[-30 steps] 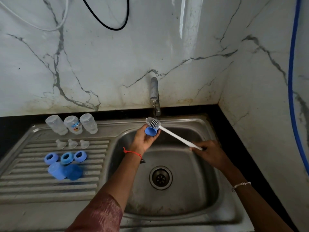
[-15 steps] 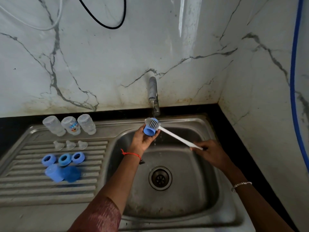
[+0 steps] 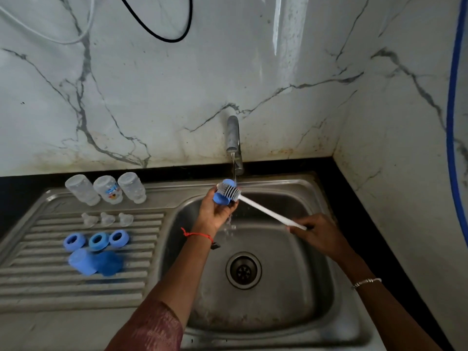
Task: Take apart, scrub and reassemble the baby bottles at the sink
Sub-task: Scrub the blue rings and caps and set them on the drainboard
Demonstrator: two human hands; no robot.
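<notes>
My left hand (image 3: 214, 211) holds a blue bottle cap (image 3: 220, 198) under the running tap (image 3: 234, 138), above the sink basin (image 3: 278, 300). My right hand (image 3: 321, 236) grips the white handle of a bottle brush (image 3: 268, 212), whose bristled head presses against the cap. On the drainboard (image 3: 38, 287) to the left stand three clear bottles (image 3: 107, 189) upside down. In front of them lie three clear nipples (image 3: 107, 219), three blue collar rings (image 3: 97, 241) and two blue caps (image 3: 95, 262).
A thin stream of water falls past the cap toward the drain (image 3: 243, 270). A black counter strip runs behind and to the right of the sink. A blue hose (image 3: 452, 97) hangs along the right wall; black and white cables hang at the top left.
The blue cap has turned in my left hand and the brush head has slid across it. My right hand has shifted slightly along with the handle.
</notes>
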